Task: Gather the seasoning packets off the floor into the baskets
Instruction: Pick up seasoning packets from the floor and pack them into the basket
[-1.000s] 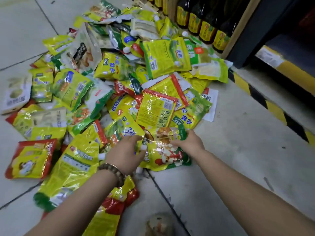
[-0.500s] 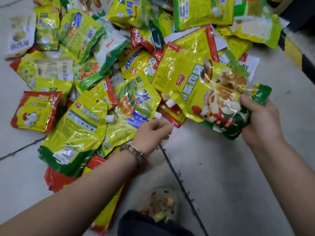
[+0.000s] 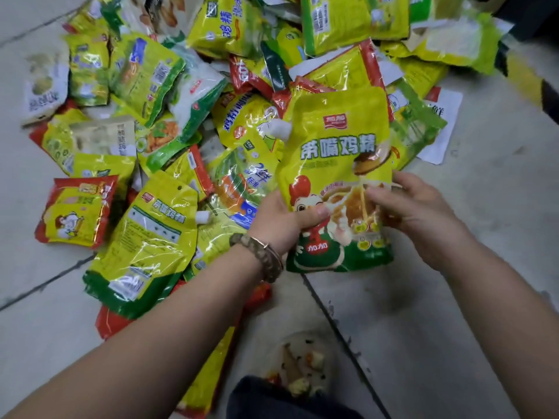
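A large yellow-and-green seasoning packet (image 3: 335,152) with a rooster picture is held upright above the floor. My left hand (image 3: 282,220) grips its lower left edge, thumb across the front. My right hand (image 3: 414,210) pinches its lower right side. Behind and to the left lies a wide heap of seasoning packets (image 3: 169,122), yellow, green, red and white, overlapping on the tiled floor (image 3: 472,243). A similar yellow packet (image 3: 148,240) lies face down just left of my left wrist. No basket is in view.
A yellow-and-black hazard stripe (image 3: 526,83) runs along the floor edge at upper right. A patterned shoe (image 3: 302,364) and a dark trouser leg (image 3: 272,400) sit at the bottom centre. Bare tiles lie to the right and at far left.
My right hand has brought the rooster packet from a tilt to upright and nearer. My left hand, empty before, has come over and taken its lower left edge. The camera moved closer.
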Demonstrator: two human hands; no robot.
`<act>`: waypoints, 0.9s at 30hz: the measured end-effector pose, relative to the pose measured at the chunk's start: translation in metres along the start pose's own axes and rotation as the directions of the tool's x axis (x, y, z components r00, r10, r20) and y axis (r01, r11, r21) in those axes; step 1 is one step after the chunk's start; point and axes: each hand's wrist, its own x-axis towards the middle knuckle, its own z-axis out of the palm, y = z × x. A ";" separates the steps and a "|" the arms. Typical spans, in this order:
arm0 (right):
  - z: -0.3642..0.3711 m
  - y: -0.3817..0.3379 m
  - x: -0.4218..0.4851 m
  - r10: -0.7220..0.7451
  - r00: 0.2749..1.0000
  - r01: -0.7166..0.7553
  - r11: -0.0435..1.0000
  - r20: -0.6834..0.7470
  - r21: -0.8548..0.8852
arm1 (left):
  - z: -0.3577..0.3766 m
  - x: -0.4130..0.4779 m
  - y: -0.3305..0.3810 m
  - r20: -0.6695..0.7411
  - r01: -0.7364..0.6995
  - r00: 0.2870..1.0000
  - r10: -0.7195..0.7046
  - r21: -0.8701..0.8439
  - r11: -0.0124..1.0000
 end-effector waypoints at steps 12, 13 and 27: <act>0.010 0.040 -0.006 0.115 0.985 -0.076 0.959 -0.130 0.272 | -0.093 0.069 0.032 -0.116 0.038 0.985 0.124 0.863 0.504; 0.009 0.041 -0.006 0.116 0.983 -0.072 0.955 -0.140 0.286 | -0.103 0.079 0.031 -0.105 0.083 0.994 0.035 0.917 0.391; 0.006 0.053 -0.015 0.135 0.977 -0.071 0.935 -0.165 0.347 | -0.114 0.089 0.028 -0.120 0.133 0.989 -0.091 0.978 0.160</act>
